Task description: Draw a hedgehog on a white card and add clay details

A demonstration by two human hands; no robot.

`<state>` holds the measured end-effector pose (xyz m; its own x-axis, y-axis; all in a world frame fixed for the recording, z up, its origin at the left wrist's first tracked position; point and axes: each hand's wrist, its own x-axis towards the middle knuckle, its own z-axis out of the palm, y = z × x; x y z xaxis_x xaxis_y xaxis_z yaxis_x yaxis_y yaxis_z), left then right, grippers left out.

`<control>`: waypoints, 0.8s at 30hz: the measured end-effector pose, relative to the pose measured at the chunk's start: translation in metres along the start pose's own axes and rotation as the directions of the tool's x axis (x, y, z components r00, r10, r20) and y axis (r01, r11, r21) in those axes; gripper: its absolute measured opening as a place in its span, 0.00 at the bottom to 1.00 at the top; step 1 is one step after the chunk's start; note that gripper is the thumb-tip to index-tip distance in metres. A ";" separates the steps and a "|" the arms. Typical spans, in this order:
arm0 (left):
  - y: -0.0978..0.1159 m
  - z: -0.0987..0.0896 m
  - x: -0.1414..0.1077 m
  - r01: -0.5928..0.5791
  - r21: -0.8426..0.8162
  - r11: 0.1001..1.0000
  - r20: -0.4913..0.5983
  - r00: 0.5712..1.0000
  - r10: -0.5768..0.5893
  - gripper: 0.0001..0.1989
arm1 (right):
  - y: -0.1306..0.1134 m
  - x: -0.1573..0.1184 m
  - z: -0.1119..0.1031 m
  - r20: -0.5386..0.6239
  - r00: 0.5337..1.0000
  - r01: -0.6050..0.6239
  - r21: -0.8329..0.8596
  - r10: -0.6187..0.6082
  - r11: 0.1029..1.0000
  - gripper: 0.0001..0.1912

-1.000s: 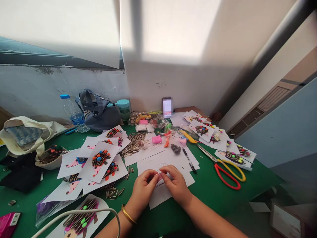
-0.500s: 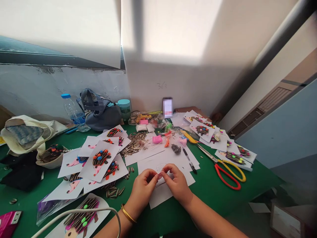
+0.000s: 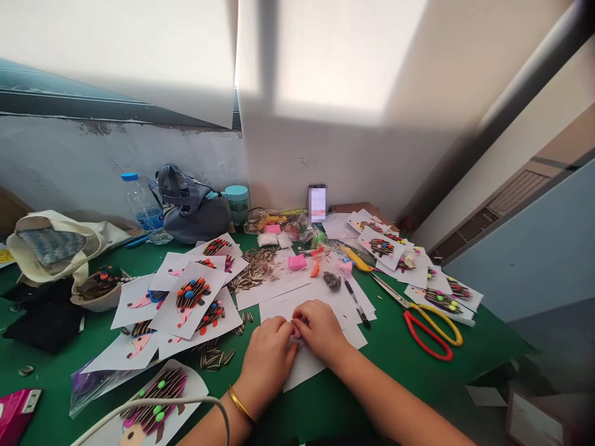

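Over a white sheet of paper (image 3: 304,368), a small lump of pink modelling clay (image 3: 296,332) sits between the fingertips of both hands. My left hand (image 3: 266,354), below a gold bangle (image 3: 240,404), has its fingers closed on the clay. From the other side, my right hand (image 3: 320,329) pinches the same lump, and its bent fingers partly hide it. Beyond the hands lie a brighter pink block of clay (image 3: 297,262), a dark clay lump (image 3: 331,280) and a black pen (image 3: 357,303).
Scissors (image 3: 418,319) with red and yellow handles lie at right. Hedgehog cards (image 3: 188,303) are stacked at left, more (image 3: 381,246) at right. Sunflower seeds (image 3: 253,269) form a pile. A pale cable (image 3: 153,402) crosses the front left. A phone (image 3: 318,203) leans against the wall.
My hands have moved closer together, and my left hand has turned so its back faces up. More of the pink clay shows between the fingers. The camera view has shifted slightly.
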<state>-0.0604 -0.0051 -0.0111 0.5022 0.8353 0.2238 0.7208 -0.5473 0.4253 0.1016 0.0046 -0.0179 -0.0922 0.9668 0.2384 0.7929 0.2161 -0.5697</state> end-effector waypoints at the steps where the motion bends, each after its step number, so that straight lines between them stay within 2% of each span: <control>1: 0.000 0.001 0.000 -0.018 0.027 0.999 0.002 1.000 0.018 0.08 | 0.001 0.000 0.001 -0.023 1.000 0.004 -0.034 -0.005 0.999 0.05; 5: 0.002 0.002 -0.002 -0.084 0.136 0.987 0.014 0.996 0.083 0.13 | 0.006 -0.002 0.001 -0.079 0.997 0.005 -0.105 -0.013 0.994 0.05; 10: 0.004 0.003 -0.004 -0.122 0.183 0.976 0.015 0.993 0.121 0.17 | 0.013 -0.010 -0.010 -0.136 0.991 0.006 -0.055 -0.014 0.998 0.07; 16: 0.004 0.003 -0.005 -0.114 0.200 0.973 0.017 0.993 0.113 0.19 | 0.015 -0.023 -0.011 -0.099 0.994 0.049 -0.046 -0.053 0.998 0.10; 24: 0.003 0.004 -0.005 -0.084 0.178 0.981 -0.013 0.996 0.087 0.20 | 0.015 -0.022 -0.003 -0.088 0.992 0.083 -0.082 -0.090 0.993 0.13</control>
<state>-0.0585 -0.0115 -0.0146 0.5568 0.7849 0.2717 0.7496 -0.6158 0.2426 0.1174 -0.0136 -0.0291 -0.1097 0.9275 0.3574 0.8291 0.2837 -0.4817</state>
